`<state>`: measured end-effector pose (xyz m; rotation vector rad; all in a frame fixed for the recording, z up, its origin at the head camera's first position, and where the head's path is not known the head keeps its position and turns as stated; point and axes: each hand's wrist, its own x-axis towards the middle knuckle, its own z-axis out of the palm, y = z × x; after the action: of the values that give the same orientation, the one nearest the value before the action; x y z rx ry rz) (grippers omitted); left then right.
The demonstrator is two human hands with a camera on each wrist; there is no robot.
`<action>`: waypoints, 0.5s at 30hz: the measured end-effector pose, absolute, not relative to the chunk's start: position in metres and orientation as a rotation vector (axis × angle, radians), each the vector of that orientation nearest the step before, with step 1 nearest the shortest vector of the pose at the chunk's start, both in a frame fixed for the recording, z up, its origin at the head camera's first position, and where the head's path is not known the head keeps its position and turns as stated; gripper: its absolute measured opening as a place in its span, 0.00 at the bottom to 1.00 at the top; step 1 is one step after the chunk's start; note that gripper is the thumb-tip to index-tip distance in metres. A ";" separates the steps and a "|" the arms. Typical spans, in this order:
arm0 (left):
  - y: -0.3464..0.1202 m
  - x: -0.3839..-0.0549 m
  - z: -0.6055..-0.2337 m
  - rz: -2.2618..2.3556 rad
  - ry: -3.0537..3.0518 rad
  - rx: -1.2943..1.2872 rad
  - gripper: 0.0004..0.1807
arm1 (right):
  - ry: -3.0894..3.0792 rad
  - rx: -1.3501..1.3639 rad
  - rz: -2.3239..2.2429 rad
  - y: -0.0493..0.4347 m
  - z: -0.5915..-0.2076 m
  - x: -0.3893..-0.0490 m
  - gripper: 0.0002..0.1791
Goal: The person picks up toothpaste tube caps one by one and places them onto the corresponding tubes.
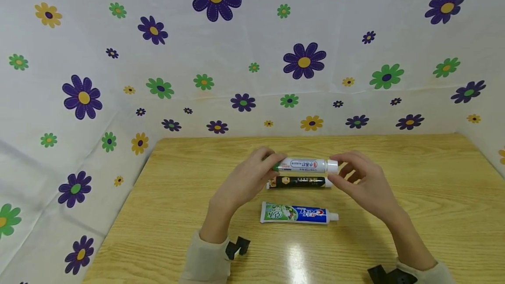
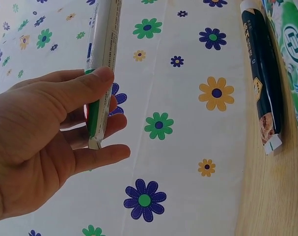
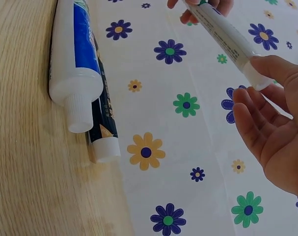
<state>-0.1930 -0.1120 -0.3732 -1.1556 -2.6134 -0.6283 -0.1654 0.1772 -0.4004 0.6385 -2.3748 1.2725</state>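
Observation:
A white toothpaste tube (image 1: 304, 165) with a green tail end is held level above the table, between both hands. My left hand (image 1: 246, 179) pinches the flat green end between thumb and fingers, as the left wrist view shows closely. At the other end, the thumb and index finger of my right hand (image 1: 364, 183) pinch the white cap (image 3: 257, 77); its other fingers are loosely bent. Just below the held tube in the head view, a black toothpaste tube (image 1: 300, 182) lies on the table. Nearer to me lies a green and blue toothpaste tube (image 1: 296, 214), cap toward the right.
The wooden table (image 1: 189, 240) ends at the back and left against a white cloth (image 1: 252, 25) printed with purple, green and yellow flowers. Black wrist mounts (image 1: 238, 247) sit by both sleeves. A light glare lies on the table's near middle.

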 end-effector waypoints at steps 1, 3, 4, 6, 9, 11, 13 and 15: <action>-0.112 -0.193 -0.373 -0.621 -2.603 -1.156 0.22 | -2.385 0.643 1.285 0.178 -0.401 -0.166 0.21; -0.112 -0.194 -0.373 -0.613 -2.582 -1.159 0.23 | -2.406 0.645 1.309 0.180 -0.401 -0.166 0.22; -0.112 -0.194 -0.374 -0.617 -2.575 -1.159 0.23 | -2.414 0.645 1.321 0.181 -0.401 -0.166 0.22; -0.113 -0.194 -0.374 -0.614 -2.564 -1.161 0.23 | -2.429 0.638 1.346 0.182 -0.400 -0.166 0.21; -0.113 -0.194 -0.374 -0.621 -2.559 -1.166 0.23 | -2.445 0.625 1.380 0.183 -0.399 -0.165 0.20; -0.113 -0.194 -0.374 -0.618 -2.556 -1.168 0.23 | -2.455 0.619 1.405 0.184 -0.399 -0.165 0.19; -0.113 -0.194 -0.374 -0.617 -2.552 -1.170 0.24 | -2.466 0.615 1.423 0.185 -0.399 -0.164 0.18; -0.113 -0.194 -0.374 -0.621 -2.549 -1.171 0.23 | -2.480 0.612 1.438 0.185 -0.399 -0.164 0.17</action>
<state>-0.1943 -0.1129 -0.3738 -1.1705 -2.5492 -0.6207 -0.1645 0.1847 -0.3988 0.6116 -2.4797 1.4381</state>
